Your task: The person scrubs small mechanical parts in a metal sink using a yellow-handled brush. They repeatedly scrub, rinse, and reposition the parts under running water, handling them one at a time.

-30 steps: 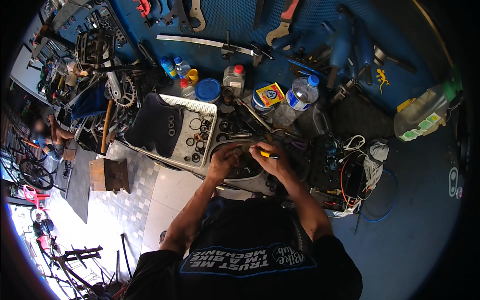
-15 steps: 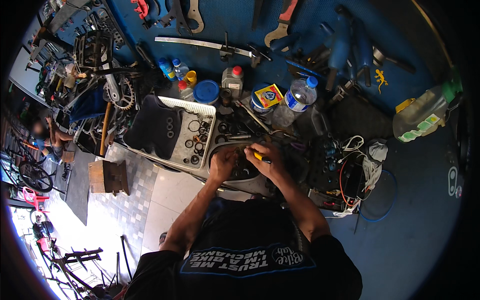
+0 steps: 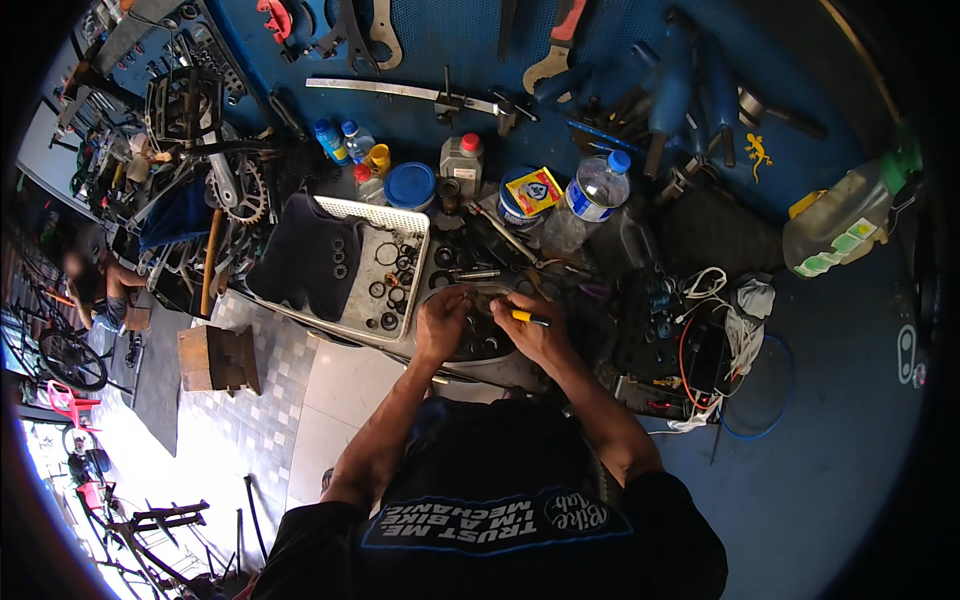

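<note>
Over a grey round-cornered tub (image 3: 496, 357) of dark small parts, my two hands are close together. My left hand (image 3: 441, 326) is closed in a pinch, and whatever lies between its fingertips is too small to make out. A tool with a yellow and black handle (image 3: 530, 317) is gripped in my right hand (image 3: 538, 338); its working end is hidden by the fingers. Left of the tub, a white plastic basket (image 3: 424, 262) holds loose rings (image 3: 377, 289) and a dark pad (image 3: 305, 255) with several small rings lying on it.
Behind my hands stand a blue-lidded tub (image 3: 410, 186), a grey bottle with a red cap (image 3: 461, 165) and a clear plastic bottle (image 3: 597, 190). Tools hang on the blue wall panel (image 3: 450, 40). Cables (image 3: 742, 335) clutter the right side. A person (image 3: 100, 285) sits far left.
My hands have shifted slightly, and more of the tool's yellow and black handle shows beside my right hand. The view has tilted a little.
</note>
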A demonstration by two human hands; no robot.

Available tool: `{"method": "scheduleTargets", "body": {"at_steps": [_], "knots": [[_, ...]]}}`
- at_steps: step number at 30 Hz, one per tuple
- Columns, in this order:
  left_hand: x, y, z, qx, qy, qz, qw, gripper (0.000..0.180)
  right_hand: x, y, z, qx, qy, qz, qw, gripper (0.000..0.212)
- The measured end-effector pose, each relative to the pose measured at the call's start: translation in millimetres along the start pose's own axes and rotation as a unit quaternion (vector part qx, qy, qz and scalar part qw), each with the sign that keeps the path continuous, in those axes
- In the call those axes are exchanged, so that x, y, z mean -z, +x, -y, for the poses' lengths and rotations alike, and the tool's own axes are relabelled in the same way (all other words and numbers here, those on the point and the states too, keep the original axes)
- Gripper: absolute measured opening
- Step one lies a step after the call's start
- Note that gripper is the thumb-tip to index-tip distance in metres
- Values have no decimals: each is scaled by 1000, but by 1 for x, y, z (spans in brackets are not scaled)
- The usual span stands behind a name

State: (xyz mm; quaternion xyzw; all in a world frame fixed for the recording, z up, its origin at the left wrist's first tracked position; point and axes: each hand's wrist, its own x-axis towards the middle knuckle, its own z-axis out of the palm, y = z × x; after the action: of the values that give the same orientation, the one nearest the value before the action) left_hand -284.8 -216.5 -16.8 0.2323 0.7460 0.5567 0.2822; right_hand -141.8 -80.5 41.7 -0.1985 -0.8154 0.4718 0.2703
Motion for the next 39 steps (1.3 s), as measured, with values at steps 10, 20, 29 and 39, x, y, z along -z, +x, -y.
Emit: {"method": "scheduleTargets", "body": {"at_steps": [10, 20, 29, 39], "knots": [[3, 3, 12, 55, -172, 36, 983, 34, 3, -5, -28, -99, -94, 79, 988, 35], [4, 1, 17, 85, -226, 106, 965, 32, 19, -2, -46, 70, -201, 66, 975, 17], [1, -2, 20, 40, -153, 43, 987, 29, 10, -2, -24, -76, -16, 94, 992, 22], [7, -4, -2, 53, -33, 51, 997, 24, 13, 0, -18, 71, -100, 90, 988, 25]]}}
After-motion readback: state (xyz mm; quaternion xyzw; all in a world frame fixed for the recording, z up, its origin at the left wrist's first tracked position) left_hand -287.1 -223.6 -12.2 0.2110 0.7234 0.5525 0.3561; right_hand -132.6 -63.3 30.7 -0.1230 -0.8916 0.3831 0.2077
